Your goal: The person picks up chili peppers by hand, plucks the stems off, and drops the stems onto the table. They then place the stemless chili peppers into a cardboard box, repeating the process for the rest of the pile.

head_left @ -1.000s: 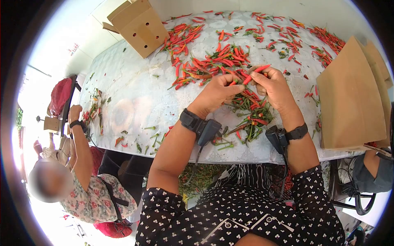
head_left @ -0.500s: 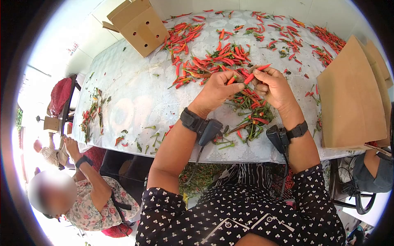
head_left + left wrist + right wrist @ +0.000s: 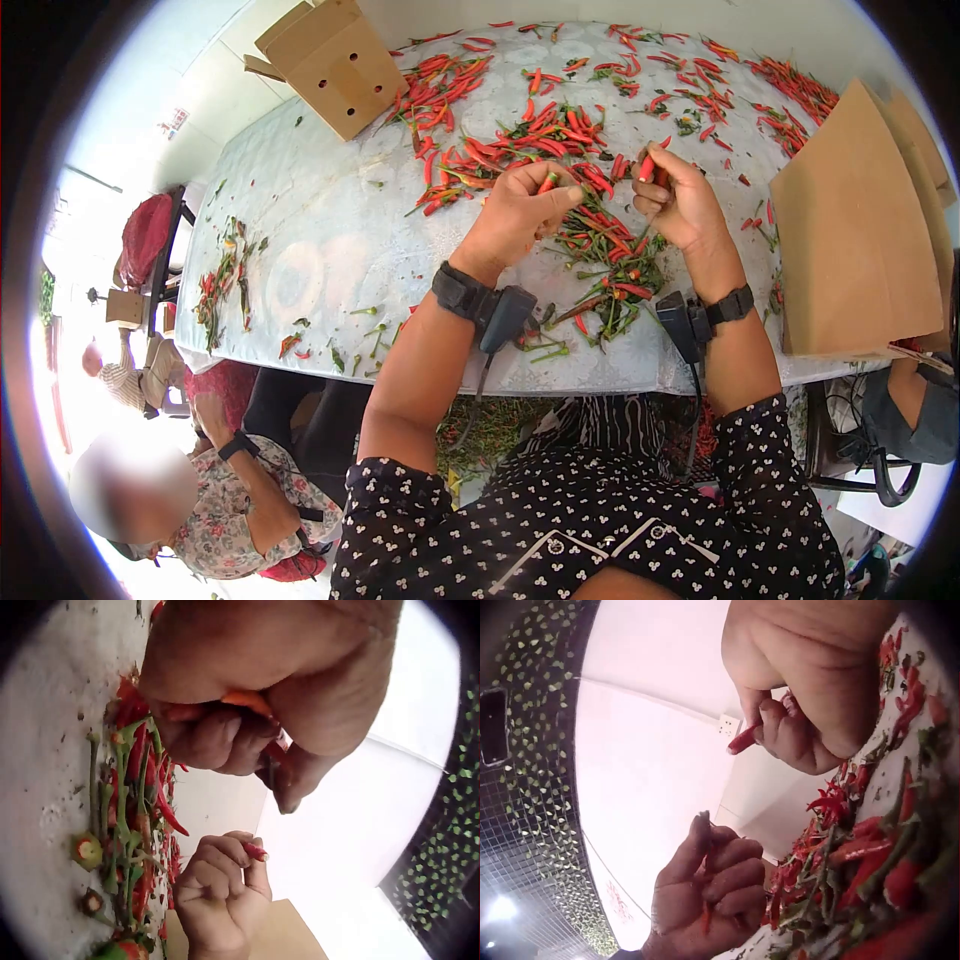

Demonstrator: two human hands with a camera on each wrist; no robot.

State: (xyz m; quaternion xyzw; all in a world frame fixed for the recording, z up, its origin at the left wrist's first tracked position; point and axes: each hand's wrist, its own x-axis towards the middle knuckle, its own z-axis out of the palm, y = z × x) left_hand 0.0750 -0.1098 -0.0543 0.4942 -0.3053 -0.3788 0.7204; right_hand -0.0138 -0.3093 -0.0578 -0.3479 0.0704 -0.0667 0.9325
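Note:
Both hands are raised over a loose pile of red chilies (image 3: 605, 225) with green stems. My left hand (image 3: 525, 215) curls its fingers round red chilies, one green-tipped end (image 3: 548, 183) showing beside the thumb. Slim red chilies (image 3: 707, 900) lie across its palm in the right wrist view. A short way to the right, my right hand (image 3: 685, 205) pinches a red chili (image 3: 647, 168) between thumb and forefinger. In the left wrist view that chili's pale, stemless end (image 3: 262, 856) points outward. More red shows inside the right hand's curled fingers.
A cardboard box with holes (image 3: 350, 85) stands at the back left, and a larger cardboard box (image 3: 850, 230) at the right. More chilies (image 3: 450, 85) are spread over the patterned tablecloth (image 3: 310, 190). Loose green stems (image 3: 375, 330) lie near the front edge. Another person (image 3: 250, 500) sits at the left.
My hands have moved apart from nearly touching, the right carrying its chili rightward and the left drawing back leftward. The person at the left has lowered an arm from the table edge.

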